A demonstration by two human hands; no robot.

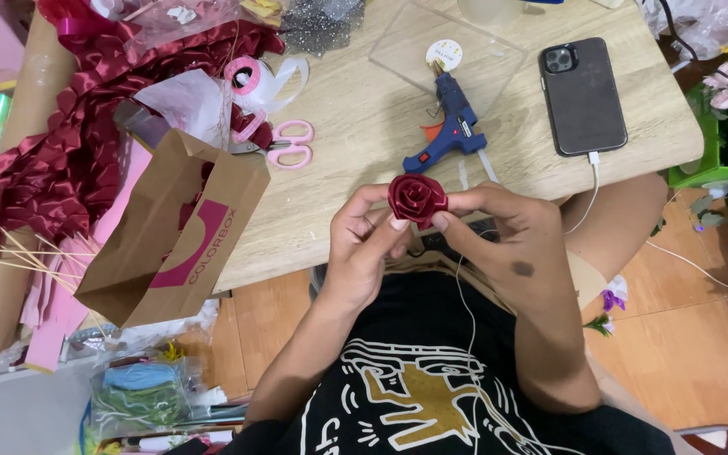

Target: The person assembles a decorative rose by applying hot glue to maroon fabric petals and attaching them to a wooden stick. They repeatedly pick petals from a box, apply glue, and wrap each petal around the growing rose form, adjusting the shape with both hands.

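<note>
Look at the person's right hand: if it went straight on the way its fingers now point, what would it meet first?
The right hand points leftward at the dark red ribbon rose it already pinches; past that, probably the left hand, though depth is unclear.

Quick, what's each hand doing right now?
Left hand: closed on the dark red ribbon rose, fingertips pinching its left side.
Right hand: closed on the same rose, fingers pinching its right side and base.
</note>
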